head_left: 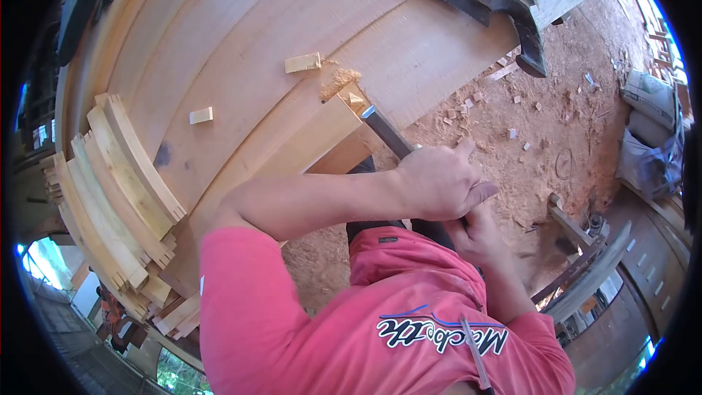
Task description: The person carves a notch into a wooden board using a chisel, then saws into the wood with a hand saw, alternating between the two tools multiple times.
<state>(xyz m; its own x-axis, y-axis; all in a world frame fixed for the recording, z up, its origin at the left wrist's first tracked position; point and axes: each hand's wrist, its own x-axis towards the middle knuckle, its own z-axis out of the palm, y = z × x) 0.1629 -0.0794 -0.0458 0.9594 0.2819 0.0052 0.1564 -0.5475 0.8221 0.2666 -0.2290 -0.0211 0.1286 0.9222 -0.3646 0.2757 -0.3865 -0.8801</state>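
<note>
My left hand (437, 181) is closed around a long chisel (387, 132), with the forearm crossing in front of my body. Behind and below it, my right hand (479, 238) is closed at the rear of the same tool, where the handle is mostly hidden. The chisel's tip meets the end of a pale wooden piece (314, 135) lying along the edge of the workbench. A curl of wood and a heap of shavings (340, 82) lie right by the tip.
Several tenoned wooden slats (121, 183) are stacked at the left of the bench (241, 51). Two small offcuts (303, 63) (201, 115) lie on it. A handsaw (504, 0) rests along the far edge. Wood chips cover the floor (541, 132); sacks (649, 124) stand at right.
</note>
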